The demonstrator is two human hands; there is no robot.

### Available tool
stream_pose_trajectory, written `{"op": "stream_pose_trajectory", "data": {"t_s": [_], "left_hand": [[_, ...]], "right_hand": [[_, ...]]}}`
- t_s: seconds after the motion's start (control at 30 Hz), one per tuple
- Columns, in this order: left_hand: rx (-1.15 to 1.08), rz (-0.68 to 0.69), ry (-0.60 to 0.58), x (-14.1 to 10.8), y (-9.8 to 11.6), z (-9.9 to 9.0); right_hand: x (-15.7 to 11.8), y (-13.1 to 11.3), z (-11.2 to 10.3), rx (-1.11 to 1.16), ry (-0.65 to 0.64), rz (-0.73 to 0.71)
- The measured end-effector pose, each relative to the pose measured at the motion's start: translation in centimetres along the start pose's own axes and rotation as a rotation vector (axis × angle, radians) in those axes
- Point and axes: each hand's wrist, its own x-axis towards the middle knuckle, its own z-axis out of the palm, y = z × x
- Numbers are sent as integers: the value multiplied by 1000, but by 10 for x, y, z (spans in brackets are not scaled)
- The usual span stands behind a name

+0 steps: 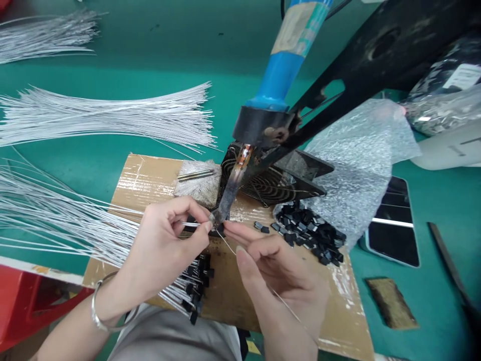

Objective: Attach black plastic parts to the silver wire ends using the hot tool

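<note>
Under the tip of a blue-handled soldering iron (276, 75), my left hand (161, 245) pinches the end of a white wire and a small part too hidden to name. My right hand (280, 276) holds a thin solder wire (287, 307) between thumb and fingers, its end reaching the iron's tip. Wires with black connectors (193, 288) lie below my left hand on the brown cardboard (229, 301). Loose black connectors (310, 228) are heaped beyond my right hand.
Bundles of white wire (108, 118) lie at the left. A black fan (274, 180) stands behind the iron's tip, under a dark metal arm (361, 65). At the right are a bubble-wrap bag (361, 150), a phone (394, 225), a brown sponge (391, 302) and a dark tool (447, 255).
</note>
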Motion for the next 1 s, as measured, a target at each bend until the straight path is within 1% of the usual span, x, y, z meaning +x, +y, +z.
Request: {"op": "stream_pose_trajectory", "data": {"t_s": [0.2,0.37,0.6,1.0], "left_hand": [[2,1,10,-1,-1,0],[-5,8,-4,-3,0,-1],[-2,24,4,-2,2,0],[17,51,22,-3,2,-1]], "right_hand": [[0,-1,1,-1,-6,9],[1,-1,0,-13,-5,-4],[0,1,0,6,-5,23],[0,0,0,-5,-15,-11]]}}
